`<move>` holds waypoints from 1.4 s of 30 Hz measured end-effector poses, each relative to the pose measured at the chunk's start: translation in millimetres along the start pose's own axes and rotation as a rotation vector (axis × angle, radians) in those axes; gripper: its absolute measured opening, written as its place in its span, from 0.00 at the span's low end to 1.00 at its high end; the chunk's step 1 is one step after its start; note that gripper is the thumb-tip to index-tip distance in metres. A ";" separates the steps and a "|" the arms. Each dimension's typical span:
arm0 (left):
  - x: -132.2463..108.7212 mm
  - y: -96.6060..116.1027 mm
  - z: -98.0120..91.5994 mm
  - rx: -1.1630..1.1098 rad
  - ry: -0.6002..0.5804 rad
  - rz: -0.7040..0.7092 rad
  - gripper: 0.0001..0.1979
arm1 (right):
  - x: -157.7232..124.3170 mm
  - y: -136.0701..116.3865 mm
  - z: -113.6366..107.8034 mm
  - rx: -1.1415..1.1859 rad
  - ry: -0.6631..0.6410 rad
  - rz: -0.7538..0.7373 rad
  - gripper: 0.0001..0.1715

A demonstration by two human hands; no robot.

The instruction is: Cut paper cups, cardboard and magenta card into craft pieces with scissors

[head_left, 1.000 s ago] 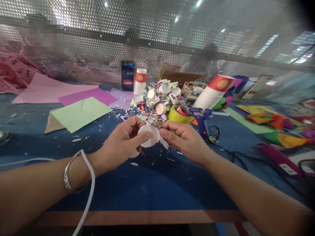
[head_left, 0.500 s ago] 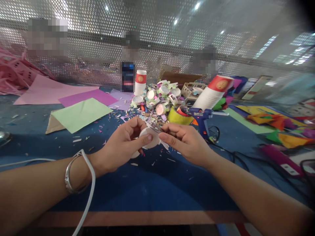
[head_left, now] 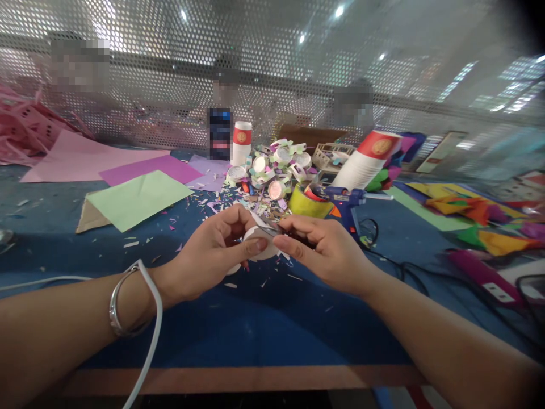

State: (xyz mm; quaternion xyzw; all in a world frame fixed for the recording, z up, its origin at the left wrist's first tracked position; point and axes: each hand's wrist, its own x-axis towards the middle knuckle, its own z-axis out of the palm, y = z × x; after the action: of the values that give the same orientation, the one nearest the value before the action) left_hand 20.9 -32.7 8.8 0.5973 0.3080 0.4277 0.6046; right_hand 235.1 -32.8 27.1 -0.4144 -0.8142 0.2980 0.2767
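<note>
My left hand pinches a round white paper cup base between thumb and fingers, above the blue tabletop. Thin grey metal blades, seemingly scissors, reach from my right hand across the white paper. The handles are hidden inside the closed fingers. A white strip sticks up at the upper edge of the piece, beside my left fingertips. Behind both hands lies a heap of cut cup bottoms with paper tabs, among many small scraps.
A blue glue gun rests by a yellow tape roll. Stacked paper cups lean at the right, near black cords and a magenta power strip. Green paper lies left. A white cord hangs over my left wrist.
The grey blades have moved left over the white cup base and show more plainly against it. Both hands stay almost in place, and the view has shifted slightly.
</note>
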 end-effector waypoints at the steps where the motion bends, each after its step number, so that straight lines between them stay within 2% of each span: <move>1: 0.2 -0.3 -0.4 -0.007 -0.006 0.000 0.14 | 0.0 -0.1 -0.1 -0.001 0.005 -0.004 0.20; 8: 1.3 -2.1 -1.6 -0.065 -0.037 -0.060 0.13 | -1.3 0.9 1.1 -0.020 0.028 -0.016 0.19; 18: 4.0 -0.5 -1.9 -0.144 -0.001 -0.173 0.14 | -0.1 0.7 1.0 -0.025 0.041 0.008 0.21; 33: 4.3 -0.4 -3.9 -0.111 0.007 -0.193 0.09 | 0.7 1.2 1.0 -0.016 0.046 0.020 0.23; 37: 4.4 0.4 -5.2 -0.109 -0.011 -0.187 0.10 | 1.3 1.3 0.5 0.005 0.041 0.029 0.22; 42: 5.3 0.4 -6.8 -0.056 0.031 -0.164 0.12 | 1.0 1.2 -0.1 0.040 0.021 0.049 0.22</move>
State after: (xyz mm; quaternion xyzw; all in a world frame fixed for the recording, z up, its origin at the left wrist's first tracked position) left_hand 17.2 -24.9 9.2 0.5463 0.3529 0.3944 0.6492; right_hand 235.3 -31.4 26.6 -0.4314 -0.7948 0.3167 0.2861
